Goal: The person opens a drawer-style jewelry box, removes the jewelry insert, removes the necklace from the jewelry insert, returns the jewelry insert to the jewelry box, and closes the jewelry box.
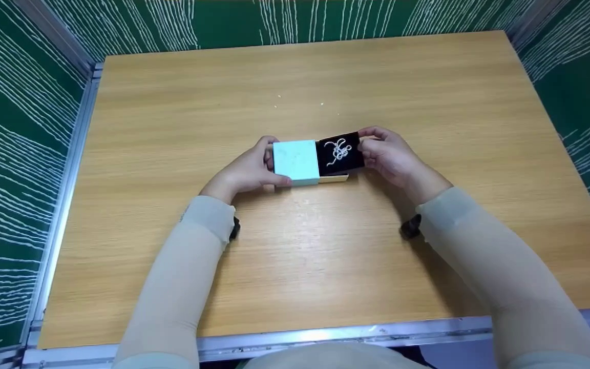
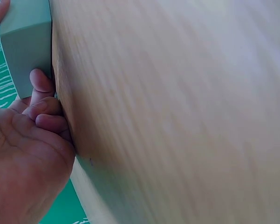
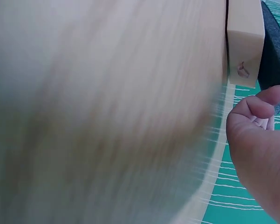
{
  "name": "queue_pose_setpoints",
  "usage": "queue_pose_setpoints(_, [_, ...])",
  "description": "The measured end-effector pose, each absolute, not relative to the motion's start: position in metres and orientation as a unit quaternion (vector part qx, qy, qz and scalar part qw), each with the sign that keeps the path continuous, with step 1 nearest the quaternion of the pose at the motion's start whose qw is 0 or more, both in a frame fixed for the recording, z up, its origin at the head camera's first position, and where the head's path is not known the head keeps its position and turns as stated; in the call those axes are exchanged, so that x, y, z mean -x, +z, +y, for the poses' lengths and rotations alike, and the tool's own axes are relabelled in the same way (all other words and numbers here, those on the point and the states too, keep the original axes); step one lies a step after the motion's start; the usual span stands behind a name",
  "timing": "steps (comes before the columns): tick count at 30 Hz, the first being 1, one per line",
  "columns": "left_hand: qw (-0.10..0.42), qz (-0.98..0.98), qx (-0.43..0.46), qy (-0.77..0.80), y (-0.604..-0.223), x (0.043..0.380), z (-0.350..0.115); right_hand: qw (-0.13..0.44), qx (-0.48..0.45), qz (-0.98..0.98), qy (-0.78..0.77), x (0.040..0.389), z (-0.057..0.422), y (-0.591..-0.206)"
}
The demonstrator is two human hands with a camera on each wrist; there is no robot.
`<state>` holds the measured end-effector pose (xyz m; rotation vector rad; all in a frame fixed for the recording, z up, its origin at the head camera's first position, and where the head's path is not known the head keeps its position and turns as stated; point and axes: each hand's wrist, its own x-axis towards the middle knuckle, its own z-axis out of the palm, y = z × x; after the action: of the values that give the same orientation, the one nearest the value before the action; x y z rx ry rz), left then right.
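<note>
A turquoise box sleeve (image 1: 296, 160) lies on the table in the head view, its cream inner tray (image 1: 333, 179) sticking out on the right. My left hand (image 1: 246, 171) grips the sleeve's left end, thumb at the near edge. Over the tray, a black foam pad (image 1: 355, 163) sits tilted, with a tangled silver chain (image 1: 338, 149) on top. The right hand (image 1: 392, 159) pinches the pad's right edge. In the right wrist view, the pad (image 3: 274, 56) is raised from the tray (image 3: 244, 42) at this end. The tray's inside is hidden.
The wooden table (image 1: 172, 107) has a metal frame rail (image 1: 295, 333) along its near edge. Small white specks (image 1: 321, 104) lie beyond the box. Green panels (image 1: 228, 23) with white streaks stand behind and at both sides.
</note>
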<state>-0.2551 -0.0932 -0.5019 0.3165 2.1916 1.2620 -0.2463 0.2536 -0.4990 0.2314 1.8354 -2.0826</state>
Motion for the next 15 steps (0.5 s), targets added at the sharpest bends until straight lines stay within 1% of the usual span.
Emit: queue_pose_setpoints(15, [0.285, 0.837, -0.12, 0.451, -0.5, 0.2543, -0.0931, 0.182, -0.088, 0.592, -0.78, 0.239, 0.2496, -0.4912])
